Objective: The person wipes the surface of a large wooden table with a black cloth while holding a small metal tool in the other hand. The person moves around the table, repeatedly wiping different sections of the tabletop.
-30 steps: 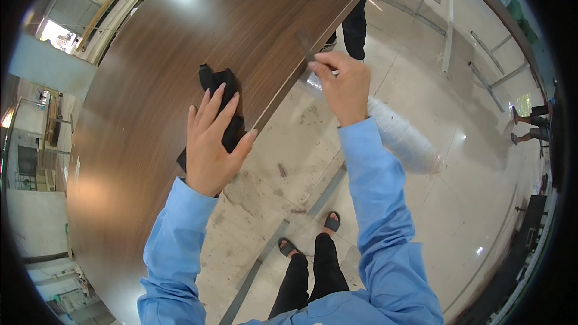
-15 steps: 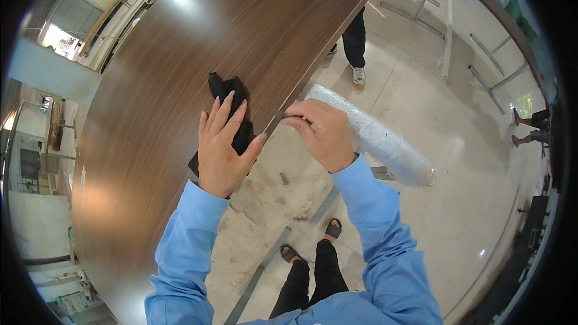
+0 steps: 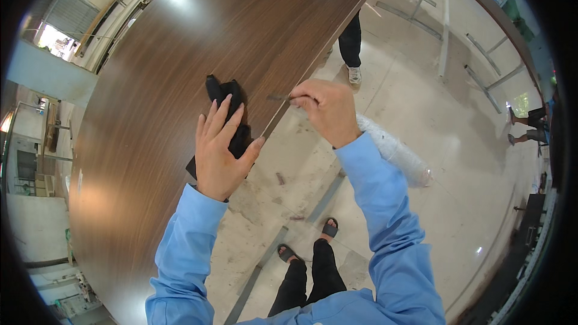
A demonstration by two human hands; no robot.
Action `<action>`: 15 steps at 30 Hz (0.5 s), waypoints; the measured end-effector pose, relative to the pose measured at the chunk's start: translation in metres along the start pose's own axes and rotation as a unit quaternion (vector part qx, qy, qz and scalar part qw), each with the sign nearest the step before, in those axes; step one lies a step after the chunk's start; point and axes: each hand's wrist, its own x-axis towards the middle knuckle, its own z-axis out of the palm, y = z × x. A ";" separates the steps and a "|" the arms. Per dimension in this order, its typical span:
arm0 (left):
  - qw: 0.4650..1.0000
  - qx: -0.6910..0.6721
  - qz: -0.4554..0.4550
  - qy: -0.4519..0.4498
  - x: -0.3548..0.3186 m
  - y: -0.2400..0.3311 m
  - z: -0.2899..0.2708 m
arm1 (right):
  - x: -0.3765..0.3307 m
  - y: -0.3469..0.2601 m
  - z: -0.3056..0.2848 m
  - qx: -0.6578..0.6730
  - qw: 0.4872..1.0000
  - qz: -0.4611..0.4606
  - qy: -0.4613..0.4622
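Note:
A large brown wood-grain panel (image 3: pixel 144 114) lies flat in front of me, its long edge slanting past my hands. My left hand (image 3: pixel 220 150) rests on it with fingers stretched and thumb at the edge. Beneath those fingers is a black fabric thing with finger-like lobes, apparently a glove (image 3: pixel 232 91), partly covered by the hand. My right hand (image 3: pixel 328 108) is just off the edge, thumb and fingers pinching a thin, dark, flat blade-like strip (image 3: pixel 278 97). The strip's free end reaches over the panel's edge and is slightly blurred.
A roll wrapped in clear plastic (image 3: pixel 394 150) lies on the tiled floor to the right. Another person (image 3: pixel 350 42) stands beyond the panel's far edge. Metal frames (image 3: pixel 415 18) stand at the far right, and a metal bar (image 3: pixel 259 277) runs below the panel near my feet.
My right hand has moved up and away along the panel's edge, and the strip has swung to point left over the surface. My left hand stays on the black glove.

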 end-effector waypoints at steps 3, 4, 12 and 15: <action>1.000 -0.009 0.001 0.005 0.000 0.000 0.001 | 0.013 0.014 -0.007 -0.036 0.998 0.056 0.021; 1.000 -0.009 0.002 0.004 0.000 -0.001 0.001 | 0.021 0.020 -0.012 -0.042 0.995 0.085 0.031; 1.000 -0.004 -0.006 -0.006 0.001 0.001 -0.002 | 0.031 0.029 -0.026 -0.016 0.999 0.017 -0.038; 1.000 -0.009 -0.011 -0.012 0.002 0.002 -0.003 | 0.026 0.031 -0.023 -0.020 0.998 -0.004 -0.067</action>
